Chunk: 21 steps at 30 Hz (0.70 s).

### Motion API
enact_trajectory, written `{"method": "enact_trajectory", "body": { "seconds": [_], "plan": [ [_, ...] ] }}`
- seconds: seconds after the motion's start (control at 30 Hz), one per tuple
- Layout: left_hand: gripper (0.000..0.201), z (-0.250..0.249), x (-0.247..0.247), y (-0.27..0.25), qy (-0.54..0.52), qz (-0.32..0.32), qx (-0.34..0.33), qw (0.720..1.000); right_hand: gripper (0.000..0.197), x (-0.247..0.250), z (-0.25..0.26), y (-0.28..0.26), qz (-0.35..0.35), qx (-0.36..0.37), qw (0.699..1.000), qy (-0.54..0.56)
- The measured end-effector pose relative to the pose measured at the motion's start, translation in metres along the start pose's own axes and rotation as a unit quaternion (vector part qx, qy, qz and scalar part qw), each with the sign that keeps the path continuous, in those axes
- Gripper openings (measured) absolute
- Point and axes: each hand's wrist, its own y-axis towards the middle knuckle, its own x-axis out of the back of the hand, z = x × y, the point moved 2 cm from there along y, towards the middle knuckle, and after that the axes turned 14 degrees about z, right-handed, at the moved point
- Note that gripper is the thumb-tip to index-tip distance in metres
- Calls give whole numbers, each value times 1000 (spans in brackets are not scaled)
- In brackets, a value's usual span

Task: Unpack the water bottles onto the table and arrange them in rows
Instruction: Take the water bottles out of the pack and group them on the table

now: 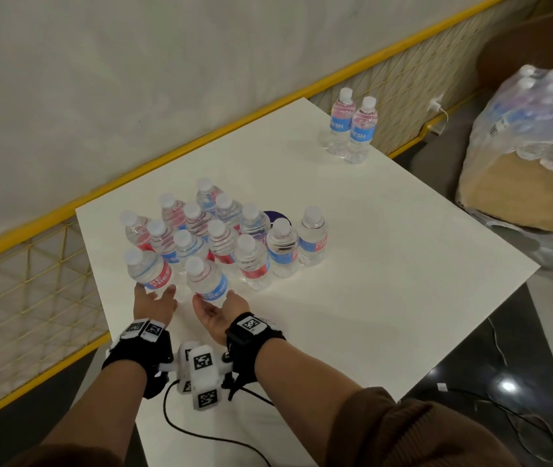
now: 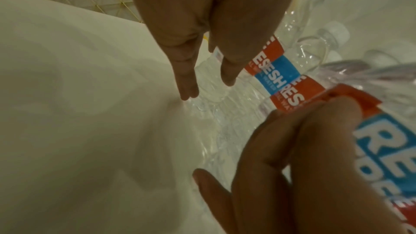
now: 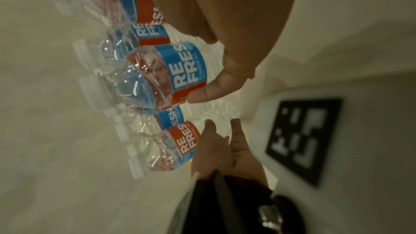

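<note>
White table point(image 1: 386, 264): L hand point(image 1: 155, 306) open, touching red-label bottle point(image 1: 150, 269), R hand point(image 1: 216, 313) grips blue-label bottle point(image 1: 206, 279).

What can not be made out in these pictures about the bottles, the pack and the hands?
Head view: the bottle count in the wrapped pack; blurred, cut by the right edge.
Head view: the dark round thing; standing bottles cover most of it.
Left wrist view: whether the left hand grips or only touches the left front bottle; motion blur.
</note>
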Motion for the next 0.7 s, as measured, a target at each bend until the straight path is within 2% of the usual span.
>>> {"method": "enact_trajectory", "body": {
  "seconds": [0.1, 0.17, 0.23, 0.33, 0.4, 0.47, 0.53, 0.6, 0.7],
  "plan": [
    [58, -10, 1, -5, 17, 9, -2, 1000, 47, -1, -5, 5, -11, -3, 999, -37],
    [52, -10, -1, -9, 45, 13, -26, 999, 39, -1, -8, 10, -15, -10, 996, -84],
    [54, -8, -5, -15, 50, 26, -64, 996, 40, -1, -11, 17, 0, -3, 989, -146],
    [78, -3, -13, -25, 24, 74, -83, 994, 48, 0, -8, 19, 10, -49, 979, -197],
    [109, 2, -15, -24, -17, 116, -78, 990, 49, 2, 4, 9, -3, -81, 969, -232],
    [137, 2, -18, -24, -1, 100, -68, 993, 36, 18, 24, 0, -54, -64, 958, -273],
    [154, 2, -25, -23, 43, 62, -43, 996, 27, 32, 46, -6, -98, -19, 946, -310],
    [156, -5, -32, -28, 75, 41, -23, 996, 38, 40, 63, -6, -108, 26, 932, -344],
    [148, -11, -38, -31, 72, 27, -15, 997, 56, 37, 76, -4, -86, 100, 919, -371]
  ]
}}
